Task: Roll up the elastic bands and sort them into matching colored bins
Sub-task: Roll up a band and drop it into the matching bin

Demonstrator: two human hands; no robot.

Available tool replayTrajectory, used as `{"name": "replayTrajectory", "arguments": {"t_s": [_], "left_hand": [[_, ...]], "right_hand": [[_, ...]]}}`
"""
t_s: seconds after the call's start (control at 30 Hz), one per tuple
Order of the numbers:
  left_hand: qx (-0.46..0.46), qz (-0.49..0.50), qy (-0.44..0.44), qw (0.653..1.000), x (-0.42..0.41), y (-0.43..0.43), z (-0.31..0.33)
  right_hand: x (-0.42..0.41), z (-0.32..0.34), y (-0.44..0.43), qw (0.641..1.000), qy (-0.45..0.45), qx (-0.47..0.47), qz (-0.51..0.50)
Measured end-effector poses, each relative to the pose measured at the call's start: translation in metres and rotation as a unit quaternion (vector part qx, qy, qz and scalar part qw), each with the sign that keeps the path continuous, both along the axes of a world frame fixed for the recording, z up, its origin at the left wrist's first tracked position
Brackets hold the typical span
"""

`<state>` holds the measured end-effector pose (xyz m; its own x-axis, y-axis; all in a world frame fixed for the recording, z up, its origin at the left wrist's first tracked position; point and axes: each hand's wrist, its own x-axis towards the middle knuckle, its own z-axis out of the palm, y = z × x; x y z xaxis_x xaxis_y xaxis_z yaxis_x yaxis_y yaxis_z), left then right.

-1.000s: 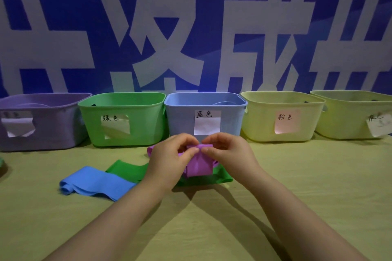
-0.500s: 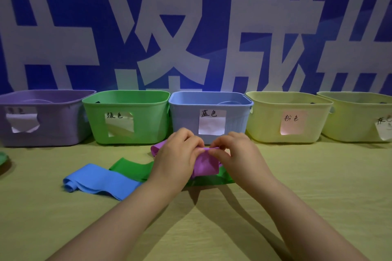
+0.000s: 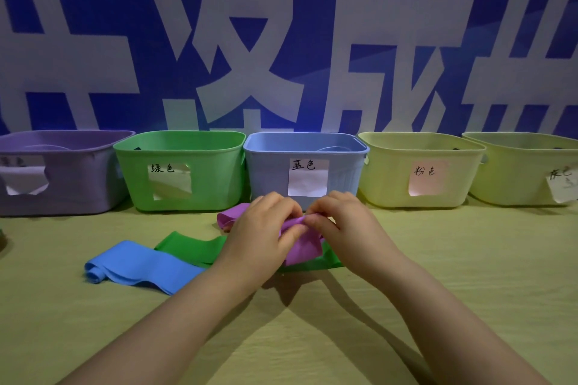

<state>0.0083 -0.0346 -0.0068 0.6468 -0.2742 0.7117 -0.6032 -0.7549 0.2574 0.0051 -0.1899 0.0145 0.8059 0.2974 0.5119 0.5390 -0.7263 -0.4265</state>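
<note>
Your left hand and right hand both pinch the purple band, which lies over the green band on the bench.

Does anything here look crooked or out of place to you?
Two labels stand out. The paper label on the purple bin sags, its lower edge torn or curled. The handwritten label on the rightmost bin hangs tilted.

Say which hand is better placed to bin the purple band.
Left hand, probably: both pinch the purple band, but the purple bin stands far left, away from the right hand.
</note>
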Motion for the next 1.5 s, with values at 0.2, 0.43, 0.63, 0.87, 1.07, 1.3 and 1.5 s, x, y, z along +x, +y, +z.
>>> {"name": "replayTrajectory", "arguments": {"t_s": [0.2,0.43,0.63,0.87,1.07,1.3,1.5], "left_hand": [[-0.022,0.012,-0.024,0.999,-0.002,0.001,0.001],[-0.034,0.000,-0.042,0.999,-0.003,0.001,0.003],[-0.055,-0.008,-0.067,0.996,-0.004,0.002,0.005],[-0.042,-0.002,-0.090,0.995,0.000,0.005,0.002],[-0.019,0.018,-0.112,0.993,0.002,0.007,0.003],[0.032,0.019,-0.109,0.993,0.005,0.011,0.004],[0.062,0.006,-0.099,0.993,0.003,0.009,0.006]], "right_hand": [[-0.002,0.003,-0.001,0.998,0.058,0.032,0.024],[-0.003,0.005,-0.003,0.981,0.136,0.124,0.054],[-0.004,0.006,-0.004,0.963,0.180,0.187,0.076],[-0.007,0.008,-0.005,0.979,0.151,0.126,0.058],[-0.004,0.006,-0.004,0.993,0.093,0.057,0.045],[-0.002,0.005,-0.004,0.981,0.122,0.135,0.070],[-0.004,0.009,-0.004,0.970,0.132,0.192,0.071]]}}
